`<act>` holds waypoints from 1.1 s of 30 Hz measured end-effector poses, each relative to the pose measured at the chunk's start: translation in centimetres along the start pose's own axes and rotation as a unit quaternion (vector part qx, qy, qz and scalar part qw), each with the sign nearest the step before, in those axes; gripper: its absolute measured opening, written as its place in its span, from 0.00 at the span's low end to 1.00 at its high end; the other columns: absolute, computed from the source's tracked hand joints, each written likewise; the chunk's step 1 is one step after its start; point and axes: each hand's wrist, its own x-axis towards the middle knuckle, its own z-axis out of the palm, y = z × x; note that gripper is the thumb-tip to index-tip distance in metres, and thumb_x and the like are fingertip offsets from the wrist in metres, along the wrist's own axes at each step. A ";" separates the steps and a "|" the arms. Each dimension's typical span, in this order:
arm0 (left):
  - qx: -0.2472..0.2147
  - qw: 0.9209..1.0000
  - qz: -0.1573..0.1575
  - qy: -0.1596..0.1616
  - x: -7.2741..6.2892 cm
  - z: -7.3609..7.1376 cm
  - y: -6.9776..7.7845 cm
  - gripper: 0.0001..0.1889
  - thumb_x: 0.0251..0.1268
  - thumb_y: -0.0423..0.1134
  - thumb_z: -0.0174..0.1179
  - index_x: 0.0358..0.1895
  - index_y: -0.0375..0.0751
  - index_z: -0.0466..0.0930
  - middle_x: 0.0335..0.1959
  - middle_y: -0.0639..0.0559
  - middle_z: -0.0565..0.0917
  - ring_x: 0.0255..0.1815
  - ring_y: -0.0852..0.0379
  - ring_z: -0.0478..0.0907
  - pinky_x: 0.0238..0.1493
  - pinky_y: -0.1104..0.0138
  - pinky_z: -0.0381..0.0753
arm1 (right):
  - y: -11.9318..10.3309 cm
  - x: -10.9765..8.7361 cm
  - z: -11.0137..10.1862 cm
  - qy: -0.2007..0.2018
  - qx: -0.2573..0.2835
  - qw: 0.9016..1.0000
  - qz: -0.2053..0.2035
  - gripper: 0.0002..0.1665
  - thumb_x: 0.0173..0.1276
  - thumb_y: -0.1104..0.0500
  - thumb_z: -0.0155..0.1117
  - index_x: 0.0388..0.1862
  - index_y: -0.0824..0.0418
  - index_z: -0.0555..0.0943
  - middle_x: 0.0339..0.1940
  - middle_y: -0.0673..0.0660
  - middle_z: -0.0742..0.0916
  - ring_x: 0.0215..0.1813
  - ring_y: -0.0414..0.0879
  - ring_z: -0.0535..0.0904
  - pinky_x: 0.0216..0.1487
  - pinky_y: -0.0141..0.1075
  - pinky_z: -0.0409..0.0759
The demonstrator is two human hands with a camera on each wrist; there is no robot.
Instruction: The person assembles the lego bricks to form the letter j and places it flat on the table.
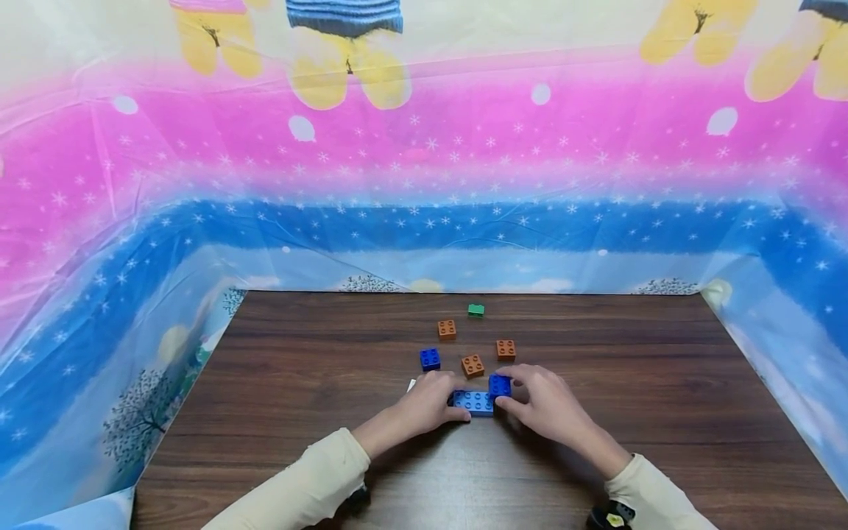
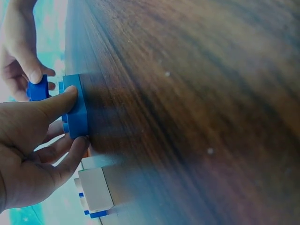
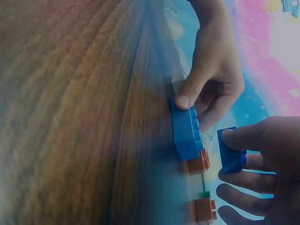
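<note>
A long light blue toy brick (image 1: 473,403) lies studs up on the table, its left end between the thumb and fingers of my left hand (image 1: 429,405). My right hand (image 1: 546,403) pinches a square dark blue brick (image 1: 500,386) between thumb and fingers. In the right wrist view that dark blue brick (image 3: 230,152) is held above table height, apart from the light blue brick (image 3: 186,131). Seen from the left wrist, my left thumb presses one long side of the light blue brick (image 2: 78,108).
Beyond the hands lie three orange bricks (image 1: 472,366), another dark blue brick (image 1: 430,359) and a small green brick (image 1: 475,311). A white brick (image 2: 96,190) stands beside my left hand, mostly hidden in the head view. Printed cloth (image 1: 424,228) walls the brown table (image 1: 298,353).
</note>
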 end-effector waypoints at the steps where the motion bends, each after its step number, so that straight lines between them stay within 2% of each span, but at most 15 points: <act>1: -0.001 1.000 0.000 0.000 0.0 0.0 0.0 0.24 0.62 0.47 0.74 0.57 0.38 0.86 0.46 0.48 0.89 0.45 0.58 0.84 0.42 0.67 0.82 | -0.1 0.0 0.1 -0.002 0.003 1.000 0.000 0.24 0.66 0.52 0.75 0.60 0.55 0.84 0.56 0.55 0.88 0.50 0.49 0.87 0.48 0.48 0.84; 9: -0.004 1.000 0.002 0.001 0.0 0.0 0.0 0.22 0.62 0.47 0.74 0.56 0.39 0.86 0.45 0.49 0.89 0.42 0.62 0.83 0.38 0.71 0.79 | -0.5 -0.4 0.7 -0.016 0.008 1.000 0.011 0.25 0.66 0.53 0.75 0.62 0.53 0.84 0.56 0.53 0.87 0.49 0.46 0.87 0.48 0.46 0.84; 23: 0.000 1.000 0.005 0.005 -0.1 0.0 -0.1 0.24 0.62 0.47 0.74 0.59 0.40 0.86 0.47 0.49 0.89 0.44 0.60 0.84 0.40 0.70 0.81 | -0.4 -0.6 1.1 -0.022 -0.003 1.000 0.006 0.26 0.65 0.52 0.76 0.62 0.56 0.84 0.55 0.53 0.88 0.53 0.49 0.85 0.52 0.50 0.82; 33: 0.003 1.000 0.007 0.005 0.0 0.0 -0.1 0.24 0.62 0.47 0.74 0.60 0.41 0.85 0.49 0.48 0.89 0.47 0.58 0.85 0.41 0.69 0.82 | -0.1 -0.4 1.4 -0.013 -0.012 1.000 -0.015 0.25 0.65 0.51 0.76 0.60 0.56 0.85 0.53 0.53 0.89 0.53 0.49 0.85 0.52 0.51 0.82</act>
